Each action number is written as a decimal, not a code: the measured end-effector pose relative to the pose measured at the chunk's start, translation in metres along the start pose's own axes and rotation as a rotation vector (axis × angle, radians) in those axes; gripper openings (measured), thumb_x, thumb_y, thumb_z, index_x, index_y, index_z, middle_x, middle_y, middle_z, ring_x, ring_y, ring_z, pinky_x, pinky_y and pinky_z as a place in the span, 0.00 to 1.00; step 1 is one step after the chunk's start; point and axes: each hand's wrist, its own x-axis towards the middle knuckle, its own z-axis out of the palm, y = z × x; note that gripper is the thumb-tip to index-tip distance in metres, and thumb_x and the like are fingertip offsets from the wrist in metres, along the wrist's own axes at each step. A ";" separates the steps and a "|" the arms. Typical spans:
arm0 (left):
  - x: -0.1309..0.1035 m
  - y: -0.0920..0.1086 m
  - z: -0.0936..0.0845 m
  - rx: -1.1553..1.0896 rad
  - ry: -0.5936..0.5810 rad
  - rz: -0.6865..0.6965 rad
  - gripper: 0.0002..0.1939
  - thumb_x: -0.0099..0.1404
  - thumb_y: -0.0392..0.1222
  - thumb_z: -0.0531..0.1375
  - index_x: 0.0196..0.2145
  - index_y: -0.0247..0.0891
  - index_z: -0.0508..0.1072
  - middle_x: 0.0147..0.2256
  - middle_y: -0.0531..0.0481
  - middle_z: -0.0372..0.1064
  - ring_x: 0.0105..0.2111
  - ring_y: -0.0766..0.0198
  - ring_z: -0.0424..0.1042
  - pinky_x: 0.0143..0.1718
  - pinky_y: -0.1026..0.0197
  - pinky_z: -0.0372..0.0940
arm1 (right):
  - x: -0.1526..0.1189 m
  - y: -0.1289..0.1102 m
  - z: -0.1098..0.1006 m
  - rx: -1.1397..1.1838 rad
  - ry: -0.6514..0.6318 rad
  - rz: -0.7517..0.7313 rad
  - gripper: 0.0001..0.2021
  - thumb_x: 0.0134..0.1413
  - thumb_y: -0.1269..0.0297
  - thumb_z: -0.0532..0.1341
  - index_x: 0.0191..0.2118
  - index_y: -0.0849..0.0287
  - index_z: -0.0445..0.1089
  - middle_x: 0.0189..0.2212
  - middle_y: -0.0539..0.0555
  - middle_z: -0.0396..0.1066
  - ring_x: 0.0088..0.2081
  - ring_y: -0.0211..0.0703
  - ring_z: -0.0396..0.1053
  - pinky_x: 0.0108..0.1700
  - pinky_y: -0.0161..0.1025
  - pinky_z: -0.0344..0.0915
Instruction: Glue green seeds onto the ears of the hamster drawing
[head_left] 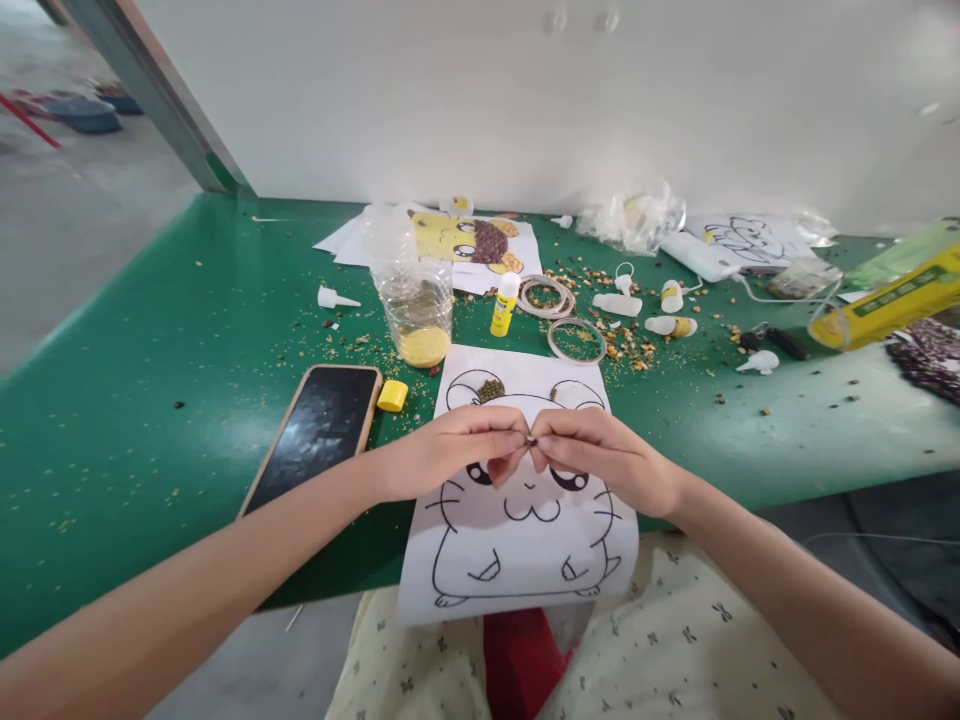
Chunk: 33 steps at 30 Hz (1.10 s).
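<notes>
Over the upper part of a hamster line drawing (525,560), my left hand (484,440) and my right hand (592,445) meet fingertip to fingertip. Both are closed in a pinch on a tiny dark seed-like piece (532,441), too small to name surely. The drawing's sheet hangs past the table's front edge. Dark green grains (491,390) cover part of its left ear, and a few lie at the right ear. My hands hide the forehead and part of the eyes. Beyond the sheet stands a yellow glue stick (505,306).
A phone (319,430) and a yellow cap (393,396) lie left of the drawing. A clear plastic jar (414,310) with yellow grains stands behind. Tape rings (576,340), small bottles (671,326) and scattered grains lie right. A yellow box (892,300) rests far right.
</notes>
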 end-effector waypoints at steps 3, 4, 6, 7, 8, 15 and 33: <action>0.000 0.000 0.000 -0.014 -0.010 0.004 0.12 0.68 0.41 0.48 0.28 0.35 0.64 0.24 0.54 0.61 0.28 0.69 0.62 0.32 0.65 0.56 | -0.001 -0.001 0.000 -0.004 0.007 0.003 0.13 0.61 0.61 0.50 0.28 0.60 0.63 0.18 0.44 0.49 0.21 0.31 0.48 0.23 0.33 0.45; 0.000 0.000 0.000 -0.014 -0.012 0.003 0.12 0.68 0.41 0.48 0.29 0.35 0.64 0.24 0.54 0.61 0.28 0.69 0.62 0.32 0.65 0.56 | -0.001 -0.001 0.000 -0.010 0.014 0.006 0.12 0.60 0.62 0.50 0.28 0.60 0.63 0.18 0.44 0.50 0.21 0.31 0.48 0.23 0.33 0.45; 0.000 0.000 0.000 -0.008 -0.012 -0.001 0.12 0.68 0.41 0.48 0.30 0.35 0.65 0.24 0.54 0.62 0.28 0.69 0.61 0.32 0.65 0.56 | -0.001 -0.001 0.001 -0.028 0.023 0.013 0.12 0.60 0.62 0.50 0.28 0.60 0.63 0.18 0.44 0.51 0.21 0.31 0.49 0.23 0.33 0.46; 0.000 0.000 0.000 -0.006 -0.012 -0.001 0.12 0.68 0.41 0.48 0.30 0.35 0.66 0.24 0.54 0.62 0.28 0.69 0.61 0.32 0.65 0.56 | -0.001 -0.001 0.001 -0.036 0.026 0.015 0.12 0.60 0.62 0.50 0.28 0.60 0.63 0.18 0.44 0.51 0.21 0.31 0.49 0.23 0.33 0.46; 0.000 0.000 0.000 -0.005 -0.011 -0.002 0.12 0.68 0.42 0.48 0.30 0.35 0.66 0.25 0.54 0.62 0.28 0.69 0.61 0.32 0.65 0.56 | -0.001 -0.001 0.001 -0.042 0.026 0.017 0.12 0.60 0.62 0.50 0.28 0.60 0.63 0.17 0.44 0.51 0.20 0.31 0.49 0.23 0.33 0.46; 0.001 0.003 0.001 0.003 -0.009 -0.012 0.12 0.68 0.40 0.48 0.29 0.35 0.64 0.26 0.53 0.64 0.29 0.69 0.63 0.33 0.65 0.57 | -0.001 -0.001 0.001 -0.075 0.049 0.020 0.12 0.60 0.62 0.50 0.27 0.60 0.62 0.19 0.45 0.53 0.22 0.32 0.50 0.24 0.33 0.48; 0.002 -0.002 0.000 0.021 0.015 -0.008 0.12 0.68 0.40 0.48 0.29 0.35 0.65 0.25 0.53 0.63 0.28 0.69 0.63 0.31 0.66 0.58 | 0.000 0.003 0.005 -0.145 0.095 0.048 0.11 0.59 0.64 0.50 0.27 0.59 0.61 0.19 0.45 0.54 0.22 0.31 0.50 0.24 0.33 0.48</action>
